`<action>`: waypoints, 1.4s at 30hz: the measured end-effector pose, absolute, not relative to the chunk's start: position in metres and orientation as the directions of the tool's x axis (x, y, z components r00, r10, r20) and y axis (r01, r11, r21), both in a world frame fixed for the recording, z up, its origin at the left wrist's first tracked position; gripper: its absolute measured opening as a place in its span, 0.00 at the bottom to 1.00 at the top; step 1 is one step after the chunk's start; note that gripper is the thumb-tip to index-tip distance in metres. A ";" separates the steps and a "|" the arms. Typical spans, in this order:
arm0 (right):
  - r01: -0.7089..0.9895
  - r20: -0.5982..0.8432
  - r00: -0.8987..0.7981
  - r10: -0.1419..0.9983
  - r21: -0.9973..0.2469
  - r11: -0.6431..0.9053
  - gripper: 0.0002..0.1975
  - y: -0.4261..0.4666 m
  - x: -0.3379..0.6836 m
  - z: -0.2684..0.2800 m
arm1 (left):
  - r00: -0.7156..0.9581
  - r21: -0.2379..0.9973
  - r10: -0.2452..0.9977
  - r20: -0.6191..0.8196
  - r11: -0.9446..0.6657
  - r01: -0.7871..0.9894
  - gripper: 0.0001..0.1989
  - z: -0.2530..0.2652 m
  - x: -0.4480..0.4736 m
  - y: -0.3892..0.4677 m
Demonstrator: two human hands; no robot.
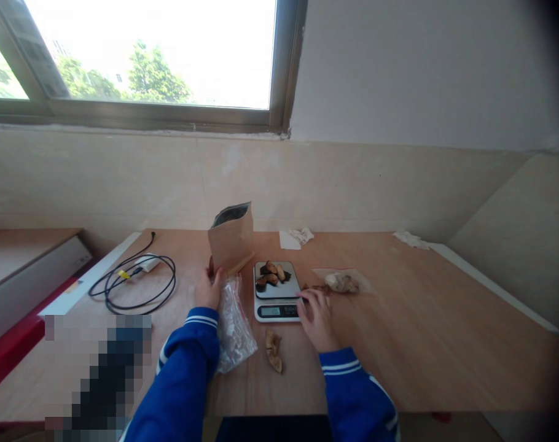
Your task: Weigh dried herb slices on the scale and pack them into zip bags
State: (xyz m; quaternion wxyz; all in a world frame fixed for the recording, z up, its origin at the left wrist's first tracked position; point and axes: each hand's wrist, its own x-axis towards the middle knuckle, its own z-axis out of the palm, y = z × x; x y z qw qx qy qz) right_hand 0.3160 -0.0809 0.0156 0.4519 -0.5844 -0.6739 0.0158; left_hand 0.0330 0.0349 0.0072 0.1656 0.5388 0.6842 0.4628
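Note:
My left hand is closed on the lower left corner of a standing brown paper pouch, whose top gapes. Beside that wrist lies a clear zip bag. On the plate of a kitchen scale rest several brown dried slices, probably mushroom. My right hand holds nothing visible; its bent fingers and thumb touch the scale's right edge, slightly apart. Behind those fingers a bit of brown material shows, too small to name. One larger dried slice lies in front of the scale. The scale's display is lit, its digits unreadable.
Right of the scale lies another clear bag with pale contents. A coiled black cable with a white adapter is at the left. Crumpled white tissues lie near the wall. A blurred-out dark patch covers the front left.

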 end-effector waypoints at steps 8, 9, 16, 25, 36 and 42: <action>0.646 0.437 -0.137 0.889 -0.641 0.414 0.16 -0.149 0.257 0.002 | -0.356 0.813 0.892 0.280 -0.023 0.582 0.23 0.010 0.035 0.033; 0.626 0.442 -0.121 0.889 -0.661 0.414 0.15 -0.150 0.256 -0.001 | -0.358 0.811 0.892 0.277 -0.017 0.585 0.23 0.011 0.035 0.033; 0.471 0.517 -0.043 0.855 -0.744 0.474 0.10 -0.126 0.280 0.016 | -0.368 0.802 0.895 0.252 0.020 0.597 0.22 0.013 0.036 0.032; 0.342 0.427 0.207 0.880 -0.874 0.344 0.11 -0.048 0.303 0.043 | -0.362 0.805 0.895 0.262 0.004 0.593 0.22 0.013 0.036 0.031; 0.697 0.656 0.224 0.720 -0.625 0.353 0.12 -0.055 0.323 0.008 | -0.358 0.803 0.893 0.271 -0.004 0.596 0.22 0.011 0.036 0.031; 0.781 0.652 0.272 0.707 -0.580 0.234 0.12 -0.066 0.346 -0.018 | -0.365 0.801 0.891 0.269 0.004 0.599 0.22 0.009 0.035 0.032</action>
